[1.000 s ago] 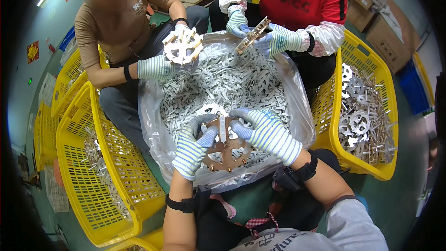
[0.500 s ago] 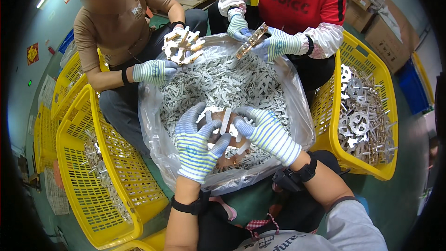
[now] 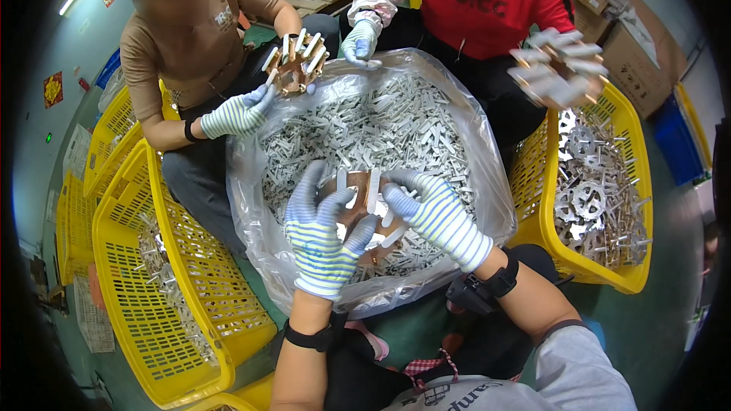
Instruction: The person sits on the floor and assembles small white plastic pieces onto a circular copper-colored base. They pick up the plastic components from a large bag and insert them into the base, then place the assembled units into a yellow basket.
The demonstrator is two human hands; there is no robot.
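Note:
Both my hands wear white gloves with blue stripes. Between them is a copper-coloured, ring-shaped metal part (image 3: 351, 218) with pale flat strips set around it. My left hand (image 3: 324, 236) grips its left side, thumb across the front. The fingers of my right hand (image 3: 442, 217) close on its upper right, beside an upright pale strip (image 3: 373, 191). Glove fingers cover some of the part. Beneath it, a heap of loose pale strips (image 3: 365, 118) fills a clear plastic bag (image 3: 491, 209).
A person at the left holds a similar ring (image 3: 293, 68). Opposite, a person in red holds another, blurred ring (image 3: 560, 68) over a yellow basket (image 3: 640, 259) of metal parts. More yellow baskets (image 3: 213, 289) stand at my left. Cardboard boxes (image 3: 636, 65) are behind.
The person in red has swung their ring from over the bag to the right basket, leaving the other hand without it. The left person's ring has turned. My hands have barely shifted.

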